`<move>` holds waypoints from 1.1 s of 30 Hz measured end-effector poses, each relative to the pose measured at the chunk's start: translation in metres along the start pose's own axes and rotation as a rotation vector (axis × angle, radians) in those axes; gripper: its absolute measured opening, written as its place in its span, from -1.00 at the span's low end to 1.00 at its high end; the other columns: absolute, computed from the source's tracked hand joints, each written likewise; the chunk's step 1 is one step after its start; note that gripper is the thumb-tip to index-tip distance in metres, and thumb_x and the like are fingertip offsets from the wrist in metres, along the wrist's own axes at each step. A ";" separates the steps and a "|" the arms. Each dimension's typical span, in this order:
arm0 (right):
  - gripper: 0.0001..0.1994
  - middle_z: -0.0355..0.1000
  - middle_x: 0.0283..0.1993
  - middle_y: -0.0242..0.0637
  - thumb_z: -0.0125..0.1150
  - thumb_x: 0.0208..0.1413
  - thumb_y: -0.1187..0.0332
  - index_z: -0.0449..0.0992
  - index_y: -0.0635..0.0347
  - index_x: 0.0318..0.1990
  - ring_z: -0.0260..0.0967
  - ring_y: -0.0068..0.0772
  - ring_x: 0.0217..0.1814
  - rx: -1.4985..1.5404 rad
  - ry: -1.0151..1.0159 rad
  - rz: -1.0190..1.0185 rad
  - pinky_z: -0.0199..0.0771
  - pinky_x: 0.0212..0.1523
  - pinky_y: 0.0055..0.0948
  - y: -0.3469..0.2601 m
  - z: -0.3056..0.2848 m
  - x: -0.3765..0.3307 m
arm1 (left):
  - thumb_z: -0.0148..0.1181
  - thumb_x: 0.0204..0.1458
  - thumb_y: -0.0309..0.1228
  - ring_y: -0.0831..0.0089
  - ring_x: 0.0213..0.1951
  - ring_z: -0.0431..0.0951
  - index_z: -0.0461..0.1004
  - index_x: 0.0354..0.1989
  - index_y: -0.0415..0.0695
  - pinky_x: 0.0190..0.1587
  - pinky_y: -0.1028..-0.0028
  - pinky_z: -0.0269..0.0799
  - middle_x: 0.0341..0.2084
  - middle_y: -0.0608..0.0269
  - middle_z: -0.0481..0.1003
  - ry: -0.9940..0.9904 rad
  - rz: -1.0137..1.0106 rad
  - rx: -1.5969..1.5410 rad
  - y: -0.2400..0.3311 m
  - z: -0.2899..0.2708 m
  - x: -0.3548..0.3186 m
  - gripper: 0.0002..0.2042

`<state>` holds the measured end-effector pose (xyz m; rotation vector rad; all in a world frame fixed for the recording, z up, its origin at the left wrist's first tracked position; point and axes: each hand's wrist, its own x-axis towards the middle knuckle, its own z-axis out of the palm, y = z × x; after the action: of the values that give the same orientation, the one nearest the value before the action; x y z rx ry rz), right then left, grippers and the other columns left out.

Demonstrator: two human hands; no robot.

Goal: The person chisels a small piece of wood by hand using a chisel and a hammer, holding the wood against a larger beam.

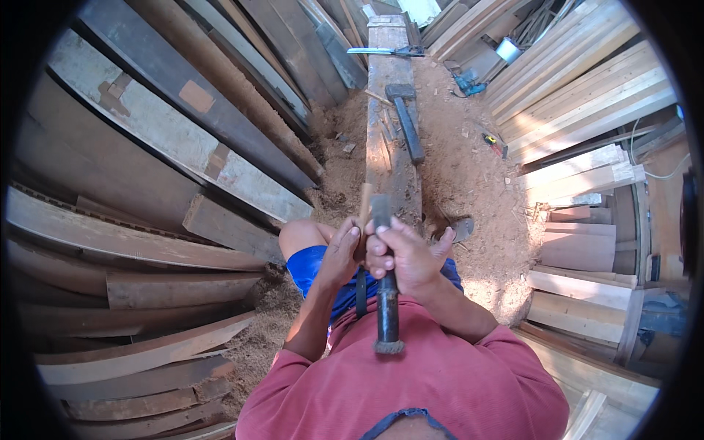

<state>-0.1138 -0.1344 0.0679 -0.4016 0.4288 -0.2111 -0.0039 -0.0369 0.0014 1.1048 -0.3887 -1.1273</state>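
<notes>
Nearest the lens: red short-sleeved shirt [411,389], blue shorts [312,268] below it. Dark, round-shafted metal chisel [386,293] held upright in front of the chest, frayed butt end toward the camera, blade end up by the fingers. Right hand [411,253] wrapped closed around the upper shaft, thumb and fingers fully curled. Left hand [339,253] closed too, pinching a thin pale wooden stick [364,209] just beside the chisel tip. Beyond the hands, long weathered timber beam [392,139] ran away over the sawdust-covered ground [469,176]. Black-handled hammer [405,117] lay on that beam, further off. Green-handled saw [381,51] across its far end. Stacked grey planks [147,139] to the left, pale sawn boards [587,95] to the right.
</notes>
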 end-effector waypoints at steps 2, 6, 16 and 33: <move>-0.88 0.21 -0.50 -0.51 -0.12 0.28 0.36 0.31 0.12 -0.13 0.06 -0.73 -0.64 -0.020 -0.013 0.043 0.26 -0.55 -0.56 0.008 0.010 -0.001 | -0.24 0.31 -0.28 0.65 -0.41 0.33 0.33 -0.09 -0.14 -0.35 0.60 0.30 -0.46 0.36 0.34 0.049 0.049 -0.012 0.007 0.000 0.006 -0.75; -0.89 0.18 -0.53 -0.51 -0.14 0.28 0.35 0.29 0.13 -0.14 0.03 -0.74 -0.67 -0.043 -0.001 0.109 0.22 -0.60 -0.59 0.022 0.010 -0.006 | -0.28 0.31 -0.32 0.59 -0.29 0.38 0.36 -0.01 -0.20 -0.22 0.54 0.34 -0.38 0.31 0.40 0.095 0.113 0.264 0.011 -0.003 0.000 -0.71; -0.85 0.13 -0.53 -0.52 -0.15 0.31 0.30 0.26 0.16 -0.13 0.03 -0.75 -0.68 -0.132 -0.024 0.065 0.23 -0.63 -0.61 0.023 0.006 -0.023 | -0.27 0.33 -0.27 0.50 -0.34 0.41 0.39 -0.08 -0.26 -0.24 0.46 0.36 -0.41 0.23 0.44 0.136 0.187 0.568 0.015 0.011 -0.020 -0.67; -0.76 0.29 -0.37 -0.38 -0.09 0.20 0.41 0.29 0.23 0.01 0.25 -0.62 -0.52 -0.149 0.246 -0.155 0.42 -0.51 -0.48 -0.045 -0.076 0.003 | -0.18 0.29 -0.05 0.63 -0.79 0.06 0.32 -0.29 -0.07 -0.76 0.58 0.01 -0.74 0.49 0.14 -0.023 -0.228 -0.387 -0.022 0.001 0.017 -0.67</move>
<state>-0.1501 -0.2014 0.0222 -0.5583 0.6581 -0.3828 -0.0085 -0.0524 -0.0215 0.8075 -0.0549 -1.3507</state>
